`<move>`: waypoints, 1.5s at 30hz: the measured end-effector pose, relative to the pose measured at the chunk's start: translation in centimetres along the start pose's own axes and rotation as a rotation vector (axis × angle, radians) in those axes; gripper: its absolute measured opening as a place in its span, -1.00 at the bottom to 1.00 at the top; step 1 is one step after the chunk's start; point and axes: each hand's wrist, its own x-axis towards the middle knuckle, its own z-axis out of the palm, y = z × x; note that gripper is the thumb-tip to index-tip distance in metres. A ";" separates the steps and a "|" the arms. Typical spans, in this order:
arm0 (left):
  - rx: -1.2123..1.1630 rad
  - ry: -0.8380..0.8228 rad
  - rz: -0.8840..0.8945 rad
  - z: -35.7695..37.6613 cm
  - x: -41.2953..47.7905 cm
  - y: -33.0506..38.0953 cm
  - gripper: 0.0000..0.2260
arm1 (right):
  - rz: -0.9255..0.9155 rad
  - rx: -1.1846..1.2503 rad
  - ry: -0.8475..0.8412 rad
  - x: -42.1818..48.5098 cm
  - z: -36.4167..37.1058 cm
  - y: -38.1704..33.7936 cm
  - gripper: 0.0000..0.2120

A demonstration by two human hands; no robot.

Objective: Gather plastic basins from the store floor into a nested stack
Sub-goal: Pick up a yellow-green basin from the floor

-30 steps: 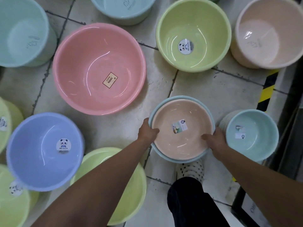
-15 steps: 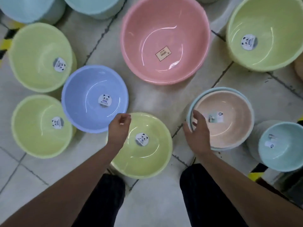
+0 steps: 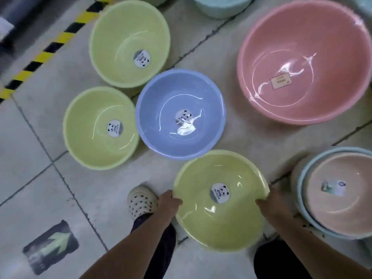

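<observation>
Your left hand [image 3: 169, 200] and right hand [image 3: 268, 200] each grip an opposite rim of the round yellow-green plastic basin [image 3: 218, 222], fingers curled over its edge. This basin lies just in front of your legs, its far rim beside the round blue plastic basin [image 3: 161, 125]. Near your right hand, a peach plastic basin [image 3: 342, 208] sits nested inside a pale blue plastic basin [image 3: 302, 189] on the grey tiled floor [image 3: 100, 198].

glossy plastic basins [image 3: 221, 200] — matt floor [image 3: 60, 188]
</observation>
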 end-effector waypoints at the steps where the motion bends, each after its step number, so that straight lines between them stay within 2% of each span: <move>1: 0.029 -0.025 0.019 -0.5 -0.3 0.2 -0.80 | 0.011 -0.001 -0.033 -1.6 -1.0 -0.7 -0.80; 3: 0.041 -0.080 0.050 -1.7 -2.0 1.0 -0.87 | 0.084 0.027 -0.075 -5.6 -3.3 -3.0 -0.72; 5: -0.007 -0.126 0.067 -2.7 -3.9 1.6 -0.87 | 0.160 0.083 -0.095 -8.0 -4.7 -3.8 -0.53; 7: -0.066 -0.160 0.065 -4.1 -6.0 1.9 -0.79 | 0.189 0.055 -0.063 -10.7 -6.1 -5.6 -0.34; 9: -0.181 -0.177 0.047 -6.0 -8.2 2.3 -0.69 | 0.200 0.046 -0.037 -13.2 -7.4 -7.7 -0.27; 10: -0.213 -0.181 0.042 -7.2 -9.4 2.8 -0.67 | 0.198 0.023 -0.017 -14.8 -8.3 -9.2 -0.27; 13: -0.299 -0.132 0.077 -12.0 -12.6 4.5 -0.78 | 0.191 0.003 0.032 -18.9 -10.2 -14.4 -0.30; 16: -0.363 -0.059 0.150 -17.9 -14.0 6.7 -0.79 | 0.178 -0.025 0.062 -21.7 -11.0 -19.8 -0.57; 21: -0.280 -0.034 0.243 -25.5 -12.3 11.4 -0.78 | 0.126 -0.035 0.097 -21.5 -11.9 -26.6 -0.61; 25: -0.125 0.012 0.362 -28.3 -8.7 15.9 -0.82 | 0.059 -0.022 0.153 -19.8 -12.8 -31.6 -0.62; 31: -0.065 0.130 0.403 -26.7 -2.0 19.0 -0.89 | -0.036 -0.071 0.155 -12.0 -12.2 -35.2 -0.57; 35: -0.112 0.143 0.395 -22.8 2.8 19.8 -0.76 | -0.060 -0.061 0.134 -5.7 -11.2 -34.8 -0.46; 38: -0.128 0.196 0.408 -19.8 4.9 20.1 -0.71 | -0.075 -0.037 0.112 -1.5 -10.1 -32.8 -0.47; 42: -0.061 0.305 0.439 -16.8 6.6 20.6 -0.70 | 0.061 0.031 -0.005 1.8 -9.0 -30.4 -0.68; 45: 0.098 0.344 0.418 -15.2 7.1 21.0 -0.73 | 0.133 0.147 0.012 3.7 -8.0 -28.9 -0.66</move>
